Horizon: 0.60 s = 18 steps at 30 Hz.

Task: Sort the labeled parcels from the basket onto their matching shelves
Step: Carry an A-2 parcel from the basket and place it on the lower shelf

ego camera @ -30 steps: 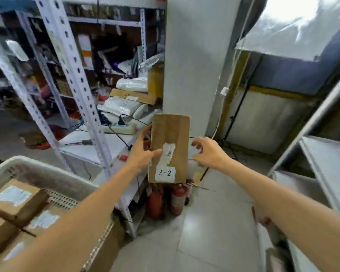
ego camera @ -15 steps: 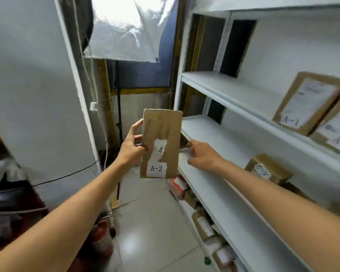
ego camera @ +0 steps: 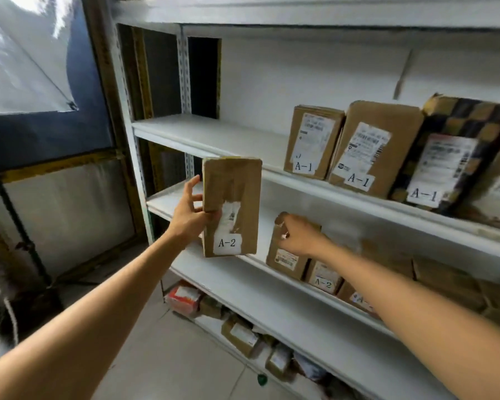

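My left hand (ego camera: 188, 212) holds a brown cardboard parcel (ego camera: 231, 194) upright by its left edge; its white label reads A-2. It hovers in front of the middle shelf (ego camera: 214, 272) of a white rack. My right hand (ego camera: 296, 237) rests on top of a brown parcel (ego camera: 282, 259) standing on that shelf, fingers curled over its upper edge. Beside it lie more parcels, one labeled A-2 (ego camera: 324, 280). The shelf above (ego camera: 214, 137) carries upright parcels labeled A-1 (ego camera: 312, 141).
The bottom shelf holds several small parcels, one red and white (ego camera: 184, 298). A dark upright pole (ego camera: 15, 223) and a wall with a yellow-framed panel stand at the left. The left parts of the upper and middle shelves are bare. Grey tiled floor (ego camera: 168, 362) lies below.
My view has turned right from the basket and the cluttered rack to the white rack. The A-2 parcel stayed in my left hand; my right hand left it and landed on a shelved parcel.
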Motion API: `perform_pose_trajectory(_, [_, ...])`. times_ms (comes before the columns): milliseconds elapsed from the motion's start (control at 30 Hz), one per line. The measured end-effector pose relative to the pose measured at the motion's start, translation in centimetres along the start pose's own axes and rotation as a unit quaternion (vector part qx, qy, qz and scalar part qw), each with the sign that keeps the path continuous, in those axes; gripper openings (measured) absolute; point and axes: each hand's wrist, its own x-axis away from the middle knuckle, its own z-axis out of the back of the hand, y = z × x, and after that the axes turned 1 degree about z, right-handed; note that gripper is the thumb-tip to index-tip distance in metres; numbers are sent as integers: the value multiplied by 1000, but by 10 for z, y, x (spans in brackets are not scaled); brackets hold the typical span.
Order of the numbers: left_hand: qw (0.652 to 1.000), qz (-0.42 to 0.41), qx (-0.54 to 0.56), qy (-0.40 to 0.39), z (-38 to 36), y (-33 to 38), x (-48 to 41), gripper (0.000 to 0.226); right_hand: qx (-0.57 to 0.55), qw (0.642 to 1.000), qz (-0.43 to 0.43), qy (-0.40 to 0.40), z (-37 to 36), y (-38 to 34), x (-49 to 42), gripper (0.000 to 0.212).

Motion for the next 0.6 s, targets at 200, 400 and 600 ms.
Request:
perform_pose_trajectory(200, [997,50,-33,-42,-14,-31,-32,60,-4,1000,-18,12,-5,19,-18,56])
perform_pose_trajectory(400, [989,115,-85,-40,-20,-86,-54,67,-39,998,-32,-25,-35,42,-41,47])
perform_pose_trajectory(600, [982,132,-135,-24,-27,-128,-86,66,-72,994,-68,-54,-66,61,-58,46])
